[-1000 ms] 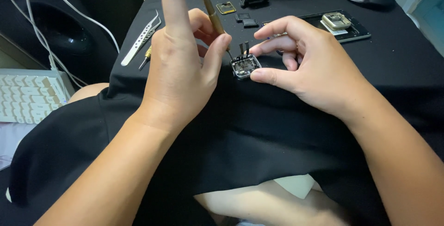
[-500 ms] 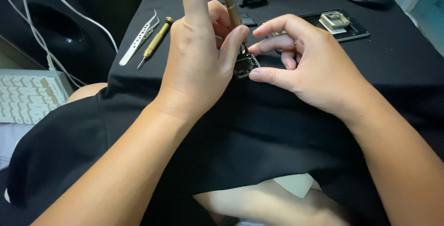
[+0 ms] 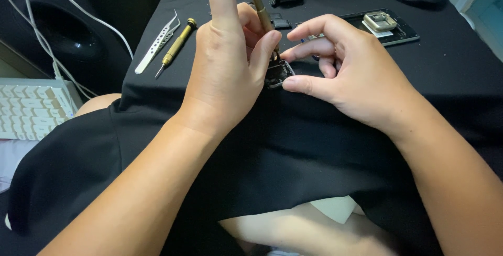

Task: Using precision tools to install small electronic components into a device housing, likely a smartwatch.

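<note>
On the black cloth (image 3: 325, 146), the left hand (image 3: 225, 78) should keep its pinched screwdriver (image 3: 259, 7) upright while the right hand (image 3: 346, 75), fingers curled, grips the small metal part (image 3: 277, 73) steady.

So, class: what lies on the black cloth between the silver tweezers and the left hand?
In the head view, a brass-coloured screwdriver lies between the tweezers and the left hand, parallel to the tweezers, tip toward the viewer, on the black cloth.

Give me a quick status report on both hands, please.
Left hand gripping a brass screwdriver, tip down. Right hand pinching the small metal part. Nothing in the way.
</note>
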